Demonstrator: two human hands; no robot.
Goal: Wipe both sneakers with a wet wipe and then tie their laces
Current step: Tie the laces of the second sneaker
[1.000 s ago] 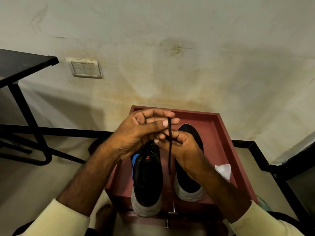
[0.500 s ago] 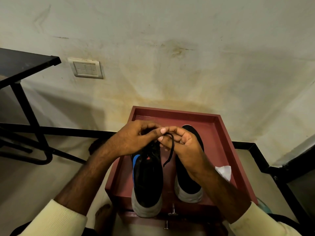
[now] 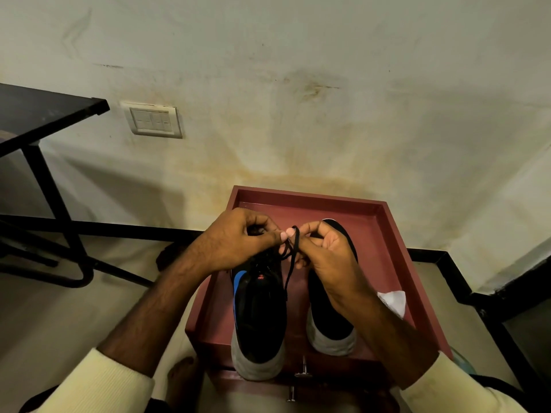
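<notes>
Two black sneakers with grey soles stand side by side on a dark red tray-topped stand (image 3: pixel 393 248). The left sneaker (image 3: pixel 258 317) has a blue stripe; the right sneaker (image 3: pixel 331 323) is partly hidden by my right forearm. My left hand (image 3: pixel 235 241) and my right hand (image 3: pixel 328 254) meet above the left sneaker's tongue. Both pinch its black lace (image 3: pixel 293 248), which loops over my right fingers, with one end hanging between the shoes. A crumpled white wet wipe (image 3: pixel 393 302) lies on the tray, right of the right sneaker.
The stand is against a stained wall with a switch plate (image 3: pixel 155 120). A black metal-framed table (image 3: pixel 38 120) stands at the left, its legs crossing the floor. A black railing (image 3: pixel 465 290) runs along the right.
Both hands have dropped closer to the left sneaker. The lace, held up straight a second ago, is now looped over my right fingers with its end hanging lower.
</notes>
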